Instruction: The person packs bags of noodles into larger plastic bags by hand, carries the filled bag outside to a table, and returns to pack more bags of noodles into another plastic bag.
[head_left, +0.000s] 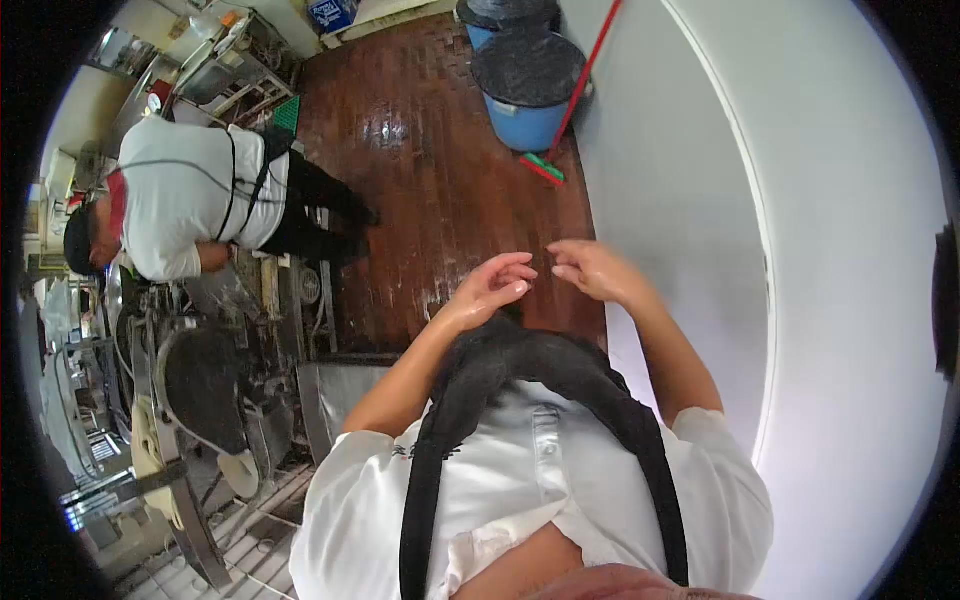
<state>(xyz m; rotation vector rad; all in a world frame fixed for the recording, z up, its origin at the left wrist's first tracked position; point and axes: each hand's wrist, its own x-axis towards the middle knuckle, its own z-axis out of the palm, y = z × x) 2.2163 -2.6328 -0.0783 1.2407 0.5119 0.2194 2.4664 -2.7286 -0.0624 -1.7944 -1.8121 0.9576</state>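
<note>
My left hand (pixel 490 290) hovers in front of my body, its fingers bent and slightly apart, holding nothing. Close beside it on the right, my right hand (pixel 590 270) also holds nothing, with its fingers curved toward the other hand. The two do not touch, and both look wet. Below them is the black apron (pixel 530 360) over my white shirt (pixel 520 450). Beneath the hands lies the reddish-brown floor (pixel 400 170), wet and shiny in places.
A person (pixel 190 190) in white bends over at the left beside machinery (pixel 205 385). Blue bins (pixel 525 120) with black covers stand at the top, near a red-handled broom (pixel 590 80). A pale wall (pixel 690 200) runs along the right.
</note>
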